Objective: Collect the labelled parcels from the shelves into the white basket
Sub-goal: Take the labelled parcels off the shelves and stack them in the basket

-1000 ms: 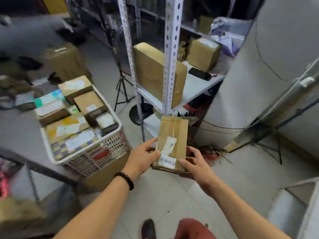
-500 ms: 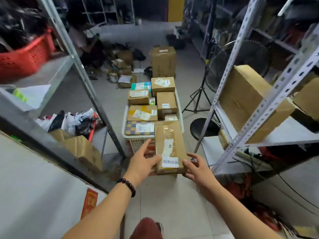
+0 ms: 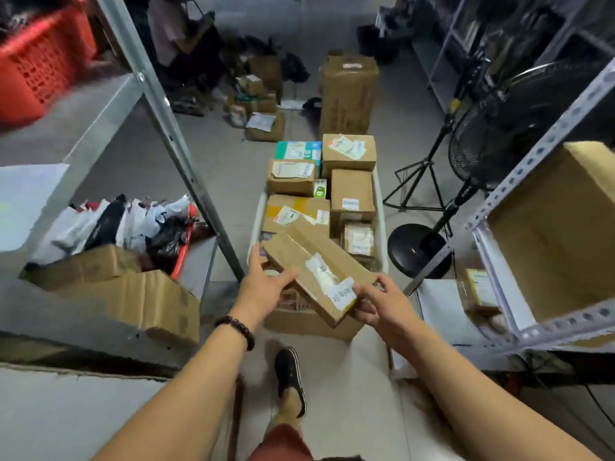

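I hold a flat brown cardboard parcel [image 3: 309,261] with a white label, tilted, over the near end of the white basket [image 3: 381,234]. My left hand [image 3: 266,287] grips its left edge, thumb on top. My right hand [image 3: 376,304] pinches its near right corner by the label. The basket stands on the floor on a cardboard box and holds several labelled parcels, among them a brown box [image 3: 351,197] and a teal-topped one [image 3: 298,149].
Metal shelving posts [image 3: 173,141] stand left and right of the aisle. A large box [image 3: 559,224] sits on the right shelf. A standing fan [image 3: 482,144] is right of the basket. A tall carton [image 3: 347,94] and a seated person lie beyond.
I have turned from the right shelf towards the basket and stepped closer. The parcel has moved forward over the basket's near end and rotated to a slant.
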